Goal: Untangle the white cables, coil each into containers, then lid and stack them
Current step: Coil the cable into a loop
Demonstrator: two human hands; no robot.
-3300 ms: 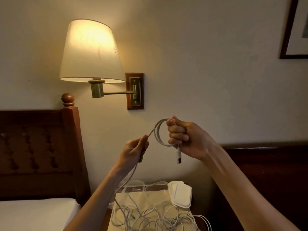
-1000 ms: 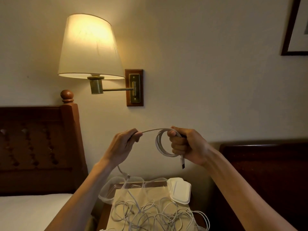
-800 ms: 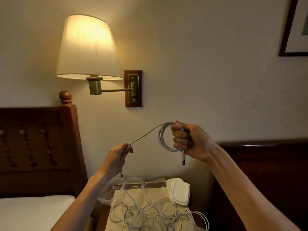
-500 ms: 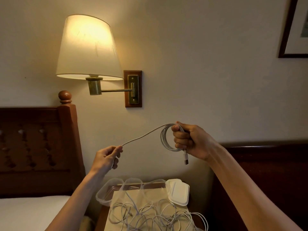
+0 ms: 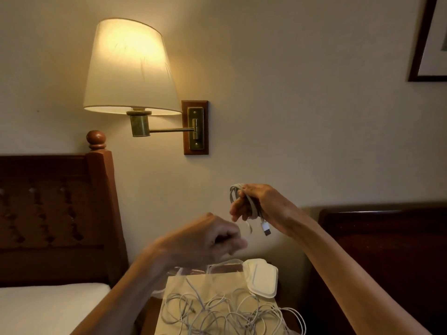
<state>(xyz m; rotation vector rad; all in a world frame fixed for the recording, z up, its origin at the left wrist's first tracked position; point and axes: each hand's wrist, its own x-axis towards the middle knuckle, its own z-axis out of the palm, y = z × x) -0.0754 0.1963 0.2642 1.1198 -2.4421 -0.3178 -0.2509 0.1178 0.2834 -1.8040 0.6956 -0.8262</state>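
**Coil in the right hand**

The right hand (image 5: 261,204) grips a coil (image 5: 242,199) of white cable, its plug (image 5: 265,228) dangling below. The left hand (image 5: 205,240), blurred, is loosely curled just beneath; it may pinch the cable's tail, but I cannot tell. Below lie the tangle (image 5: 225,313), the lids (image 5: 262,276) and clear containers (image 5: 223,267).

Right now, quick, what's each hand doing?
Left hand: fingers curled, blurred; whether it holds cable cannot be told.
Right hand: closed on the coiled white cable, plug end hanging below.
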